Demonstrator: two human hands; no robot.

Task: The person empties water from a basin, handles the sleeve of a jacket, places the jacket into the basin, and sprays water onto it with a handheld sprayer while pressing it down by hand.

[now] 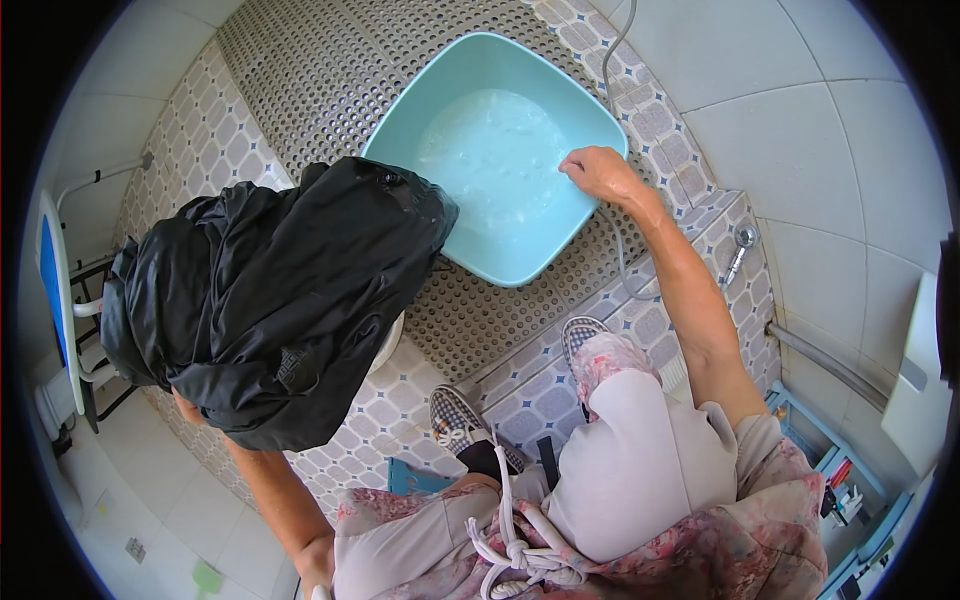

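1 head-worn view, facing forward and down; lap [640, 470] close below; basin [500, 62] farther ahead.

We see pale tiled walls [850, 160], a patterned tile floor [208, 122] partly under a grey perforated mat [310, 70], and a metal pipe [828, 365] at the right.

There are one blue basin [480, 65], one black garment [290, 270], two checkered shoes [457, 415] and one shower head [746, 236].

Bathroom: tiled walls [810, 170], patterned floor tiles [212, 125], perforated matting [320, 65], shower head [746, 235].
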